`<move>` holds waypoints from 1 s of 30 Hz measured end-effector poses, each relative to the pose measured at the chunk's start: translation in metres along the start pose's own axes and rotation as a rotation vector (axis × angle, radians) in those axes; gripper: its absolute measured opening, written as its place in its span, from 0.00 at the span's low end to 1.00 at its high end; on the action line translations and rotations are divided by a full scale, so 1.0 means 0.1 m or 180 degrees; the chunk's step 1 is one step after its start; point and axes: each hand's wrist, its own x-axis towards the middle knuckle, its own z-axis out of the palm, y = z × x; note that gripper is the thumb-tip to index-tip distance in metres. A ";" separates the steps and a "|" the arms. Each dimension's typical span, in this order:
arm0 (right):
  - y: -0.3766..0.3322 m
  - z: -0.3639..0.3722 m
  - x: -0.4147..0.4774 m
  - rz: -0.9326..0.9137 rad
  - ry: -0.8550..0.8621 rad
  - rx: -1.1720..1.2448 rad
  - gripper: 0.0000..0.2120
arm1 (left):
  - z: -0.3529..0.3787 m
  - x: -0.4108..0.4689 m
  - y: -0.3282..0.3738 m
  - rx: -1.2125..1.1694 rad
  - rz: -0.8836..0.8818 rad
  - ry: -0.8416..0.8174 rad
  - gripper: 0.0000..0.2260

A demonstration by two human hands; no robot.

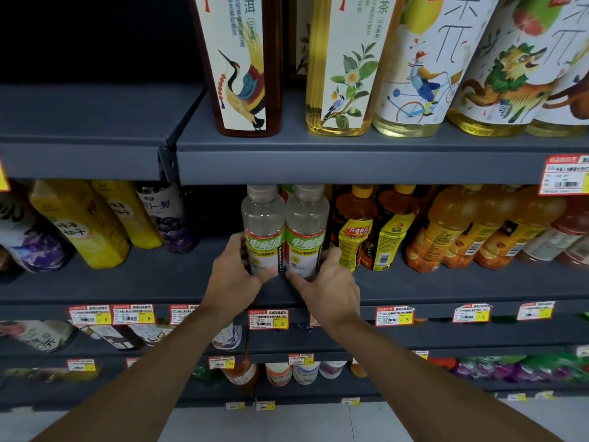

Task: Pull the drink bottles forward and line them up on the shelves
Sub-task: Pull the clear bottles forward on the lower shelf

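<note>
- Left clear bottle (263, 231) and right clear bottle (306, 231): both stand upright on the middle shelf (127, 282), touching side by side. They sit a little back from its front edge, about midway along it. Each has a green and white label.
- My left hand (232, 275): it grasps the left clear bottle low on the body. The thumb lies across the front near the base, and the fingers wrap round the outer side, out of sight behind it.
- My right hand (328, 288): it grasps the right clear bottle low down in the same manner. The thumb is at the front of the base and the fingers are curled round the outer side.
- Neither hand rests on the middle shelf board as far as I can tell.
- Dark tea bottles (353, 237) with yellow labels: on the middle shelf, just beside the right clear bottle.
- Orange drink bottles (446, 231): on the middle shelf, further toward its right end, set close together.
- Yellow square bottles (83, 231) and a purple grape bottle (169, 218): on the left part of the middle shelf.
- Price tags (268, 319): fixed along the front edge of the middle shelf.
- Tall tea bottles (245, 65): on the board above the middle shelf.
</note>
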 end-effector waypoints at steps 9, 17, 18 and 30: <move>0.04 -0.04 0.01 -0.0251 -0.0232 -0.0110 0.32 | 0.00 -0.01 -0.03 0.0073 0.0081 0.0017 0.30; 0.08 -0.14 0.07 -0.0411 -0.0306 -0.0621 0.35 | -0.07 0.00 0.01 0.0662 0.0315 -0.0045 0.30; 0.09 -0.15 0.09 -0.0454 -0.0357 -0.0642 0.35 | -0.08 0.00 0.00 0.0760 0.0348 -0.0056 0.32; 0.36 -0.24 0.28 -0.0688 -0.1464 0.0372 0.33 | -0.15 -0.02 -0.04 0.0566 0.0196 -0.0461 0.34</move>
